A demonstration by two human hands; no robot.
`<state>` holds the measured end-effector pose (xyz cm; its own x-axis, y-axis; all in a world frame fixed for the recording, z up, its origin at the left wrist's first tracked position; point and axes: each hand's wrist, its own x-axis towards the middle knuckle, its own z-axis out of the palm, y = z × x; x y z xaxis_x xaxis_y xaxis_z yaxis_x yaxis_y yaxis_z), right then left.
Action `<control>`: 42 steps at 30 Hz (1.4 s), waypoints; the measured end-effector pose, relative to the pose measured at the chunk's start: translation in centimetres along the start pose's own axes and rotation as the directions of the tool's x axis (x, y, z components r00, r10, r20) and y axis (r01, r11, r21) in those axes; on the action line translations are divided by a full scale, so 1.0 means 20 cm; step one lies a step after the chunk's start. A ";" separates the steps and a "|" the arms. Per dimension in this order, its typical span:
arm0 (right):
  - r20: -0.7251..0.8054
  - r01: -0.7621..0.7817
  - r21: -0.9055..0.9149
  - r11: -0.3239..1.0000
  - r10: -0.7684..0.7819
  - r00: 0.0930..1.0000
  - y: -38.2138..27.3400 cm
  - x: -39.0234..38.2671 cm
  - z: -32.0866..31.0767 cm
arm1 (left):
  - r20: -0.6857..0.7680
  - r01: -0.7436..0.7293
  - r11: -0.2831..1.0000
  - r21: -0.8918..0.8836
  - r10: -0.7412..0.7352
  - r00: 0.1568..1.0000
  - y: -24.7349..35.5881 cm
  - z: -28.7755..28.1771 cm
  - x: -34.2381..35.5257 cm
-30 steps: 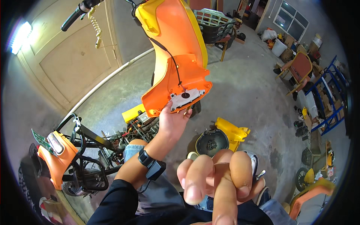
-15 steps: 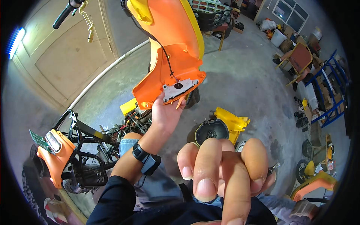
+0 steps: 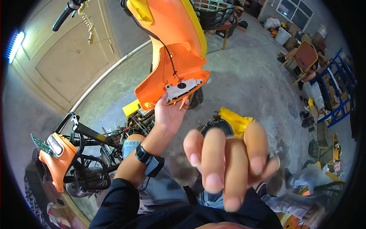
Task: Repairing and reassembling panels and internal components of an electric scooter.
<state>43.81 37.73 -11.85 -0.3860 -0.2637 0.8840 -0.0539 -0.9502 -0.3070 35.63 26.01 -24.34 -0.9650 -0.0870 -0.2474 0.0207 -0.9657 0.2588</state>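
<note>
My left hand (image 3: 170,116) grips the lower edge of an orange plastic scooter panel (image 3: 171,61). A grey plate (image 3: 184,90) with a dark round hole sits on that panel beside my fingers, and a black cable (image 3: 167,49) runs up from it. Close to the camera, my right hand (image 3: 228,164) has its fingers curled. A small metal piece (image 3: 275,152), partly hidden and blurred, sticks out between thumb and forefinger; its kind cannot be made out. Behind that hand lie a dark bowl-shaped part (image 3: 219,127) and a yellow plastic part (image 3: 237,121).
At left stands a black frame (image 3: 89,131) with an orange housing (image 3: 61,160) and a green circuit board (image 3: 44,145). Tangled wires (image 3: 131,126) lie by my knee. A blurred co-worker (image 3: 305,187) is at lower right. Farther off are a chair (image 3: 305,57) and a blue rack (image 3: 339,91).
My right hand has shifted slightly up and right, covering more of the dark bowl-shaped part. The co-worker at lower right has moved further into view. My left hand keeps its hold on the panel.
</note>
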 end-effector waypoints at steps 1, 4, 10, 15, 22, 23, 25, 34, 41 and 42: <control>-0.097 -0.105 0.020 0.994 0.106 0.990 -0.01 0.01 -0.02 | -0.038 -0.028 1.000 0.010 0.028 0.999 0.02 -0.01 -0.01; -0.318 -0.306 -0.173 0.936 0.241 0.917 0.09 -0.04 -0.26 | 0.162 0.103 0.992 -0.078 -0.089 0.983 0.06 -0.20 0.10; -0.800 -0.813 -0.421 0.401 0.258 0.542 0.20 -0.29 -0.68 | 0.074 0.057 0.998 -0.012 -0.056 0.996 0.02 -0.06 0.03; -0.680 -0.726 -0.653 0.215 0.257 0.687 0.25 -0.29 -0.61 | 0.054 0.035 0.997 0.064 -0.039 0.998 0.04 -0.07 0.05; -0.460 -0.448 -0.887 -0.111 0.149 0.875 0.29 -0.33 -0.60 | 0.020 0.082 0.993 0.081 -0.083 0.996 0.03 -0.03 0.03; -0.462 -0.450 -0.886 -0.111 0.151 0.874 0.29 -0.34 -0.61 | 0.017 0.082 0.993 0.080 -0.083 0.996 0.03 -0.03 0.03; -0.433 -0.413 -0.899 -0.144 0.160 0.887 0.29 -0.36 -0.62 | 0.020 0.084 0.996 0.033 -0.085 0.996 0.02 -0.04 0.04; -0.427 -0.386 -0.889 -0.247 0.139 0.894 0.30 -0.35 -0.61 | 0.004 0.046 0.997 0.058 -0.047 0.999 0.00 -0.03 0.03; -0.116 -0.011 -0.931 -0.364 0.267 0.957 0.27 -0.34 -0.62 | -0.028 0.051 0.994 0.097 -0.048 0.998 0.00 -0.06 0.02; -0.129 -0.016 -0.929 -0.370 0.282 0.951 0.27 -0.32 -0.60 | -0.028 0.020 0.993 0.113 -0.016 0.999 0.00 -0.03 0.01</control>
<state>34.97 36.18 -23.40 -0.5010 -0.4975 0.7081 -0.8293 0.5099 -0.2285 35.62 25.74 -24.98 -0.9574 -0.0781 -0.2780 -0.0277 -0.9335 0.3576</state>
